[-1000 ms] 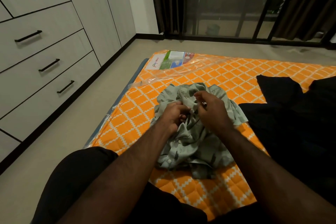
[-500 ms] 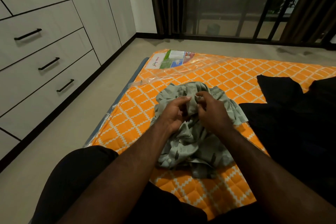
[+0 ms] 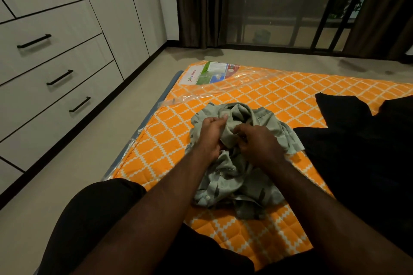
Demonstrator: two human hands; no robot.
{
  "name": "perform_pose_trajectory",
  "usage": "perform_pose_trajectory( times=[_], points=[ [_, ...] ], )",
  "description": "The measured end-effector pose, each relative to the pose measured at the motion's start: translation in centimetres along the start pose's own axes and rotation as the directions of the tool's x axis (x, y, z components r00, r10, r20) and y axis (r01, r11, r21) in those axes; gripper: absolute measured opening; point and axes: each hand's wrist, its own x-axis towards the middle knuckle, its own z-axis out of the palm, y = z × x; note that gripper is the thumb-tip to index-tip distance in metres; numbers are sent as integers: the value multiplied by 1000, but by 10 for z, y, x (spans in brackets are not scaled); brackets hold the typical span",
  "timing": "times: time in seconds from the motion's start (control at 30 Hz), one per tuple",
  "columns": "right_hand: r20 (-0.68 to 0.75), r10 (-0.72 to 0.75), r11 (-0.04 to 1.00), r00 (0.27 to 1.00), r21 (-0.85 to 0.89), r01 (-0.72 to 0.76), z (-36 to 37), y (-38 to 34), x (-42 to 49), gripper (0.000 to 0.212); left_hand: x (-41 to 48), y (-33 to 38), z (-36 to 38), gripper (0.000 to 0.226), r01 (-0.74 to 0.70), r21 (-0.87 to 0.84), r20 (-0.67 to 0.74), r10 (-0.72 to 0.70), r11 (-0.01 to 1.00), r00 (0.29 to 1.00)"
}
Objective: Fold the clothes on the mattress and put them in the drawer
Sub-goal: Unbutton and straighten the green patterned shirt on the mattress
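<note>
A crumpled pale green patterned shirt [image 3: 234, 183] with white buttons lies on the orange diamond-patterned mattress [image 3: 169, 136]. My left hand [image 3: 210, 134] grips a fold of the shirt near its top, thumb up against the cloth. Just to its right, my right hand [image 3: 257, 143] pinches the same bunch of fabric with curled fingers. A black garment [image 3: 357, 145] is spread over the mattress to the right of the shirt. The white drawers [image 3: 55, 73] with black handles stand closed along the left wall.
Loose clear plastic wrap [image 3: 223, 89] and a printed label [image 3: 212, 72] cover the mattress's far left corner. Beige floor [image 3: 78, 174] runs between mattress and drawers. Dark curtains [image 3: 201, 6] and a glass door [image 3: 279, 6] stand beyond. My knee in black cloth [image 3: 93, 212] is at bottom left.
Both hands have worked the bunched fabric between them; my left hand's thumb has slid higher along the fold and my right hand has curled tighter. The shirt stays in place.
</note>
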Motion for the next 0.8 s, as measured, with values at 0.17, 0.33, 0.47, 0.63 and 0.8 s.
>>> perform_pose_trajectory(
  times=[0.17, 0.33, 0.47, 0.63, 0.8],
  points=[
    [22, -83, 996, 996, -38, 84, 1, 0, -2, 34, 2, -5, -1, 41, -245, 730, -69, 426, 638, 902],
    [67, -56, 996, 996, -68, 60, 0, 0, 0, 22, -3, 0, -2, 19, -216, 798, -103, 481, 562, 871],
    [53, -40, 996, 998, -82, 44, -1, -4, -3, 25, -4, -1, -3, 17, -196, 830, -112, 499, 523, 859],
    [71, 18, 995, 997, -95, -11, 0, -6, -2, 40, -8, 0, 3, 26, -323, 852, 30, 576, 413, 817],
    [95, 92, 995, 991, -59, -86, -1, -5, -3, 59, -10, 2, 6, 31, -320, 839, 6, 579, 441, 815]
  ],
)
